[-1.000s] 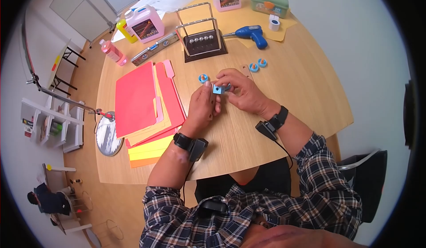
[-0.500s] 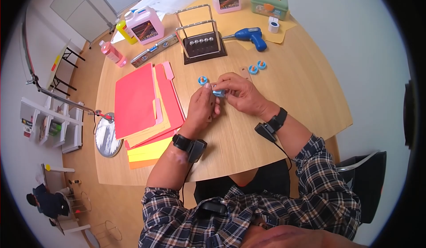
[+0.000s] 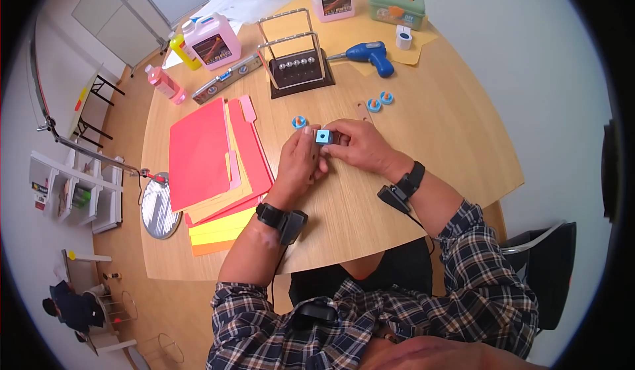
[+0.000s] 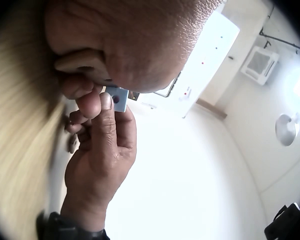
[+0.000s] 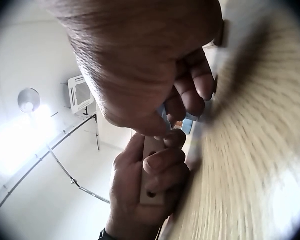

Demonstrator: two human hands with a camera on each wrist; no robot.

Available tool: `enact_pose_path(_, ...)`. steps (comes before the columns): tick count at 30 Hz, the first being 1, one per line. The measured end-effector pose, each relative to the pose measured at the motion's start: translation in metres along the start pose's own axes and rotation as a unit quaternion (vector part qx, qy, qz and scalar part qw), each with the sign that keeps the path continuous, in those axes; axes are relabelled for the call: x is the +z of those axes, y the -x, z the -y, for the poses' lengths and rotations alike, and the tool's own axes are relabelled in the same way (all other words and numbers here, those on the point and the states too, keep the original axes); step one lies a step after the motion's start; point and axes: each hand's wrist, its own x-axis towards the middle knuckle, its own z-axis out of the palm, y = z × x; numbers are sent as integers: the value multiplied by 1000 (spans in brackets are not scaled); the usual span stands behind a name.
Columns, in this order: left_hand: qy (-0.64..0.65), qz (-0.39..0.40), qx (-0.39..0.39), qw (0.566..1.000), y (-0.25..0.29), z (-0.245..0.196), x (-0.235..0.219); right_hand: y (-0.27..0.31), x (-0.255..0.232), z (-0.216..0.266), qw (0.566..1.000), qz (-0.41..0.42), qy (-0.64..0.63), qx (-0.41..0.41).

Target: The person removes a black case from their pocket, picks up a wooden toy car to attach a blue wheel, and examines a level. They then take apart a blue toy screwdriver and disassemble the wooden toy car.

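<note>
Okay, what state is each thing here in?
Wooden strip, gripped by left hand
Blue block, pinched by right hand
Three blue discs, not held
Toolbox, lid closed
Drill, on its side
Folders, stacked unevenly
Cradle balls, hanging in a row
Jugs, standing
Pink bottle, standing

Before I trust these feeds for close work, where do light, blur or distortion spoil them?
Head view: fisheye bending, black corners, yet the blue block reads clearly; left wrist view: table blurred at left, background washed pale; right wrist view: white glare at left, right grip in shadow, bright patch on the table.
</note>
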Motion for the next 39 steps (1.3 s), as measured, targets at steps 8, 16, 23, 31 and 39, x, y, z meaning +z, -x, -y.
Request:
enact_pose_path(8, 75, 8, -70, 995, -5, -1, -6, -1, 0, -2, 995, -41, 37, -89)
enact_pose_path(16, 86, 7, -36, 996, -5, 2, -4, 0, -6, 17, 999, 22, 35, -13)
enact_pose_path(23, 19, 36, -26, 999, -5, 5, -8, -1, -2, 5, 999, 17, 42, 9)
enact_pose_path(31, 61, -43, -32, 997, -7, 5, -7, -4, -11, -8, 994, -14, 97, -48)
enact_pose_path(39, 32, -37, -78, 996, -6, -7, -8, -5, -16, -10, 990, -18, 121, -69)
